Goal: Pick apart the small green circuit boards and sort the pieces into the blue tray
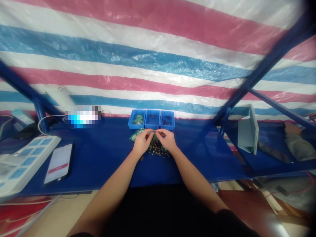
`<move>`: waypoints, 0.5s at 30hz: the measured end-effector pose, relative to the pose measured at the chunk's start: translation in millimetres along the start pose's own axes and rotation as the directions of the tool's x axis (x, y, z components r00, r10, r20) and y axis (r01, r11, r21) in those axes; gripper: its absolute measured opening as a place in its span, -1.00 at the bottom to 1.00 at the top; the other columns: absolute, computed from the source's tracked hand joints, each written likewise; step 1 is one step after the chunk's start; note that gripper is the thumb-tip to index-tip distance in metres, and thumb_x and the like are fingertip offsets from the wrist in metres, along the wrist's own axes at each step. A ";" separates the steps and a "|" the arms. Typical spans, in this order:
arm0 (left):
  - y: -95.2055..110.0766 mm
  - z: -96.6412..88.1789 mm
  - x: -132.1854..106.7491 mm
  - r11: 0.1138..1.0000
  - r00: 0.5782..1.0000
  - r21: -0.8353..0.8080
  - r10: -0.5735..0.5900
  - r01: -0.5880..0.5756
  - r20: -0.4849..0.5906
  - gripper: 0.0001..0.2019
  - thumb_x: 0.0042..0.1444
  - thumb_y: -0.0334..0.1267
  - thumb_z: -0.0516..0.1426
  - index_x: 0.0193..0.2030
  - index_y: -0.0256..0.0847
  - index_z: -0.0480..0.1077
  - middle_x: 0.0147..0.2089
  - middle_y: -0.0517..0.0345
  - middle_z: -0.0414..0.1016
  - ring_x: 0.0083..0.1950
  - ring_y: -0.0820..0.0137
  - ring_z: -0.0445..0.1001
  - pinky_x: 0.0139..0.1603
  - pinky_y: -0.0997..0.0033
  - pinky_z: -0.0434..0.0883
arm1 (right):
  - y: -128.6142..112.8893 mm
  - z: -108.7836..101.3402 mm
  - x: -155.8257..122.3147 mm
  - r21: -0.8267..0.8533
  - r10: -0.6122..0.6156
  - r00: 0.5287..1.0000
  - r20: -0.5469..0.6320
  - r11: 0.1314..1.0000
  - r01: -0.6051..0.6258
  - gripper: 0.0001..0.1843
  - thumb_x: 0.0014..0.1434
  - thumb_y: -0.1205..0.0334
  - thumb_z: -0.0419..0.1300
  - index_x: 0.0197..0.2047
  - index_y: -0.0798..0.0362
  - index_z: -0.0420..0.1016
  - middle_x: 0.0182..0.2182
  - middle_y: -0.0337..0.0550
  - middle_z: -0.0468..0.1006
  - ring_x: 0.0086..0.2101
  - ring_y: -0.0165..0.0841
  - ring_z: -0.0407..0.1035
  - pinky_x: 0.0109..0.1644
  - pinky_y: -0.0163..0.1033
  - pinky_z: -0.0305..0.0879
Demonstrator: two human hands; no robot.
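Note:
My left hand (142, 142) and my right hand (167, 139) meet over the blue table, their fingertips pinched close together. Whatever lies between the fingers is too small to make out. Beneath them spreads a pile of small brass-and-black parts (155, 149). Green pieces in what looks like clear plastic (136, 134) lie beside my left hand. Just behind the hands stand three joined blue bins: the left bin (133, 126) holds green pieces, the middle bin (151, 126) a few small bits, the right bin (170, 127) dark slim parts.
A phone (58, 163) and a white power strip (37, 158) lie at the left on the blue table (98, 158). Blue metal posts (234, 95) frame both sides. Behind hangs a striped plastic sheet (148, 65). At the far right, another person's sleeve (300, 144) shows near a grey panel (248, 131).

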State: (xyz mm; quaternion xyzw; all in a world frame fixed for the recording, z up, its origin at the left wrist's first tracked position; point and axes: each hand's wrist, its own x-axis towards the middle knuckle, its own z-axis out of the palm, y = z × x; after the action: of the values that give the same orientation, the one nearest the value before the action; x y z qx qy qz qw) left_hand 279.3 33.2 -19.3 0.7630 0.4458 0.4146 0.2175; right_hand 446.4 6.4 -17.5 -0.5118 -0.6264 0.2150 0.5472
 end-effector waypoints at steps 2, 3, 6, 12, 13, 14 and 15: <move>-0.7 0.6 0.0 1.000 1.000 0.000 0.003 -0.003 -0.001 -0.75 0.26 -0.09 0.06 -0.02 -0.10 0.43 -0.31 0.18 0.56 -0.34 0.37 0.52 -0.25 0.38 0.44 | 0.6 0.2 0.1 -0.004 0.007 1.000 0.004 1.000 -0.007 -0.78 0.17 0.14 0.19 -0.18 0.01 0.60 -0.28 -0.15 0.64 -0.35 -0.31 0.51 -0.20 -0.21 0.48; -1.1 0.9 0.0 1.000 1.000 -0.004 0.010 -0.010 -0.001 -0.75 0.26 -0.09 0.06 -0.03 -0.10 0.44 -0.29 0.17 0.57 -0.32 0.36 0.53 -0.23 0.38 0.45 | 0.8 0.4 0.1 -0.007 0.010 1.000 0.005 1.000 -0.010 -0.78 0.17 0.14 0.19 -0.18 0.01 0.60 -0.28 -0.15 0.64 -0.35 -0.31 0.51 -0.20 -0.21 0.48; -2.0 1.6 0.3 0.999 1.000 -0.021 0.028 -0.028 0.001 -0.77 0.27 -0.10 0.05 -0.08 -0.11 0.46 -0.17 0.13 0.58 -0.25 0.35 0.54 -0.17 0.36 0.46 | 0.6 0.9 -0.1 -0.004 0.014 1.000 0.010 1.000 -0.014 -0.78 0.16 0.14 0.20 -0.18 0.01 0.61 -0.27 -0.15 0.65 -0.35 -0.30 0.51 -0.19 -0.20 0.48; -1.1 1.2 0.8 1.000 1.000 -0.016 0.022 -0.022 0.016 -0.77 0.28 -0.11 0.04 -0.10 -0.12 0.45 -0.19 0.14 0.58 -0.25 0.35 0.54 -0.19 0.37 0.45 | -1.2 0.7 0.3 0.018 0.015 1.000 0.014 1.000 -0.016 -0.77 0.16 0.15 0.20 -0.16 0.01 0.60 -0.27 -0.14 0.64 -0.34 -0.30 0.52 -0.18 -0.20 0.48; -1.0 1.3 0.7 1.000 1.000 -0.015 0.021 -0.021 0.018 -0.77 0.28 -0.10 0.03 -0.10 -0.12 0.45 -0.20 0.13 0.58 -0.26 0.35 0.54 -0.20 0.37 0.45 | -1.3 0.5 0.4 0.014 0.018 1.000 0.009 1.000 -0.018 -0.77 0.16 0.15 0.20 -0.16 0.01 0.60 -0.27 -0.14 0.65 -0.34 -0.30 0.51 -0.18 -0.20 0.48; -1.1 1.5 0.6 1.000 1.000 -0.014 0.018 -0.018 0.019 -0.77 0.28 -0.10 0.04 -0.10 -0.12 0.45 -0.21 0.13 0.58 -0.27 0.35 0.54 -0.21 0.37 0.45 | -1.3 0.3 0.6 0.009 0.019 1.000 0.005 1.000 -0.019 -0.77 0.16 0.14 0.20 -0.17 0.01 0.60 -0.27 -0.14 0.65 -0.33 -0.30 0.51 -0.18 -0.20 0.48; -1.2 1.7 0.4 1.000 1.000 -0.013 0.012 -0.012 0.018 -0.76 0.28 -0.09 0.04 -0.09 -0.12 0.45 -0.23 0.14 0.58 -0.28 0.35 0.54 -0.23 0.37 0.45 | -1.3 0.1 0.6 0.005 0.018 1.000 0.002 1.000 -0.018 -0.78 0.15 0.14 0.20 -0.18 0.02 0.61 -0.27 -0.14 0.65 -0.34 -0.30 0.51 -0.18 -0.20 0.49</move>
State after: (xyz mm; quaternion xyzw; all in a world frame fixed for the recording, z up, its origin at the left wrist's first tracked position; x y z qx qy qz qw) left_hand 280.2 34.2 -20.9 0.7680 0.4364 0.4117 0.2241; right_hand 445.8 6.5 -16.1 -0.5159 -0.6217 0.2222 0.5458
